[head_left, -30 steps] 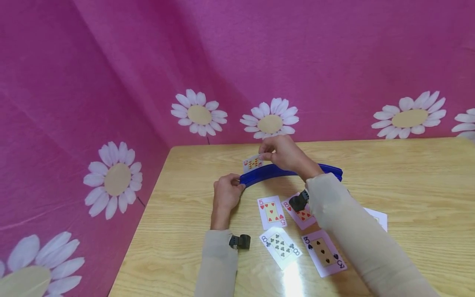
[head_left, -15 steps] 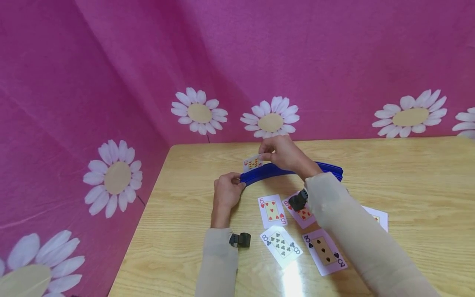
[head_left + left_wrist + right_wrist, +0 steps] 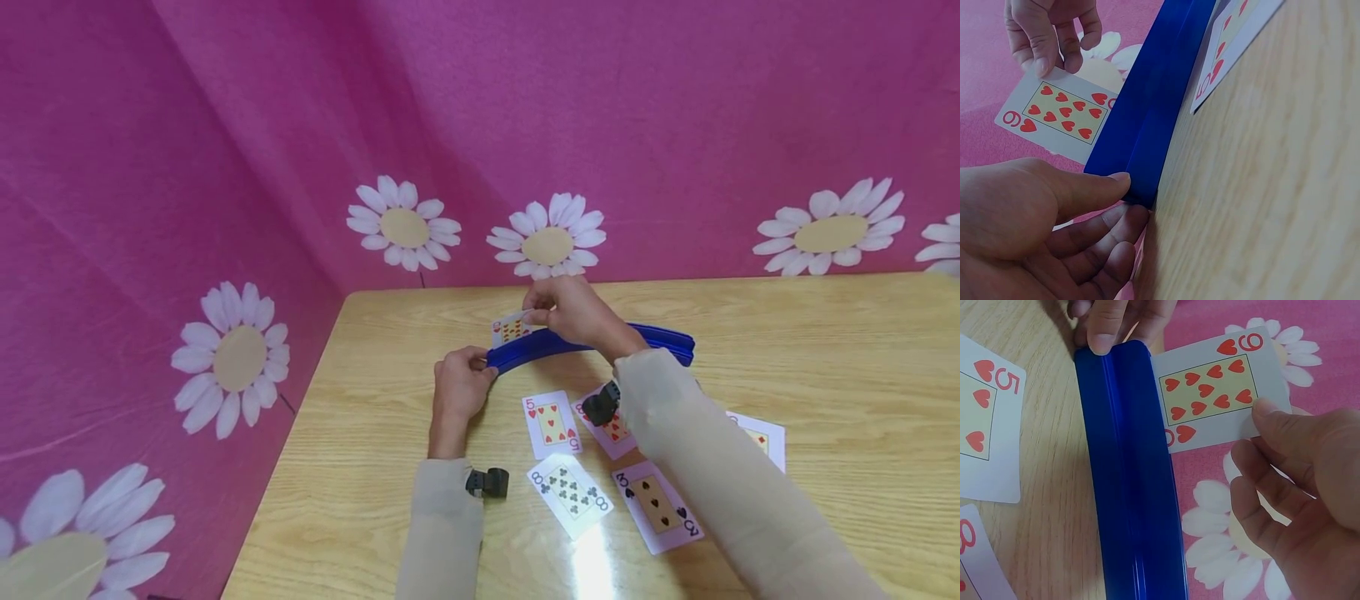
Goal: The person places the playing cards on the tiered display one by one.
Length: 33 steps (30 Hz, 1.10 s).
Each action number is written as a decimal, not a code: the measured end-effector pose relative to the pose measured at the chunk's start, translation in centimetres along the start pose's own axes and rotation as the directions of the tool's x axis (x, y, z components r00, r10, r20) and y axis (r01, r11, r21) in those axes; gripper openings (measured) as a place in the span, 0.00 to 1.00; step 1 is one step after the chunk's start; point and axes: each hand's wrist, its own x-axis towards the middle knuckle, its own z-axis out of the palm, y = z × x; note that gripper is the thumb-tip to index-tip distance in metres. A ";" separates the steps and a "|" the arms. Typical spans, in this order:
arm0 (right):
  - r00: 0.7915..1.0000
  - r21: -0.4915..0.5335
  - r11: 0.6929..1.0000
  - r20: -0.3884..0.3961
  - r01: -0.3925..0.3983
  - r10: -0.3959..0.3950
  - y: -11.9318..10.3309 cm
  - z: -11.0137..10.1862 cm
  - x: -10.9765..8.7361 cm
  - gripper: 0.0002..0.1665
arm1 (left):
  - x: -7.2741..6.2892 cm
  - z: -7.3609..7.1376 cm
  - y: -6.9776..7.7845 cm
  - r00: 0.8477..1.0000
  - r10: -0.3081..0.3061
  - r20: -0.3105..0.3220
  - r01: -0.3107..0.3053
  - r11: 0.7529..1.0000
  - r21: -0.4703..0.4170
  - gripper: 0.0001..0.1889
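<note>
A curved blue card holder (image 3: 525, 351) stands on the table. My left hand (image 3: 460, 387) pinches its left end, thumb on the near face (image 3: 1141, 137) and fingers beneath or behind. The nine of hearts (image 3: 1210, 394) stands upright at the holder's left part, its lower edge in or behind the far slot; which one I cannot tell. With thumb and fingers my right hand (image 3: 573, 310) pinches that card's upper corner, as the right wrist view shows. The right hand and forearm hide the middle of the holder in the head view.
Face up before the holder lie the five of hearts (image 3: 552, 425), a red eight (image 3: 611, 433) partly covered by the right wrist camera, the eight of clubs (image 3: 570, 496), a spade card (image 3: 657, 508) and a diamond card (image 3: 765, 437). A pink flowered cloth (image 3: 645, 125) hangs behind the table.
Both hands keep their hold on the card holder and the nine of hearts. Only a slight shift of the whole head view shows.
</note>
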 end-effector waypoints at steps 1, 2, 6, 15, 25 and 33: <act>1.000 0.000 1.000 0.000 -0.005 0.005 0.0 0.0 0.0 0.02 | 0.0 0.0 0.0 1.000 -0.001 0.001 0.001 1.000 0.001 0.11; 1.000 -0.001 1.000 0.000 -0.011 0.011 0.0 0.0 0.0 0.02 | 0.0 0.0 0.0 1.000 -0.005 0.002 0.005 1.000 0.001 0.11; 1.000 -0.007 1.000 0.003 -0.020 0.020 0.2 -0.3 -0.1 0.03 | -0.1 0.0 0.1 1.000 0.007 -0.004 -0.007 1.000 -0.001 0.11; 0.997 0.006 0.997 -0.015 -0.080 0.080 0.4 -1.2 -0.9 0.05 | -0.2 0.1 0.1 1.000 0.005 -0.002 -0.005 1.000 0.005 0.11; 0.996 -0.039 0.996 -0.044 -0.074 0.072 0.7 -2.9 -3.2 0.08 | -0.3 0.4 0.1 1.000 -0.020 0.017 0.020 1.000 -0.005 0.13; 0.991 -0.038 0.992 -0.069 -0.118 0.115 1.3 -4.6 -5.8 0.10 | -0.4 0.3 0.1 1.000 -0.022 -0.003 0.022 1.000 0.015 0.13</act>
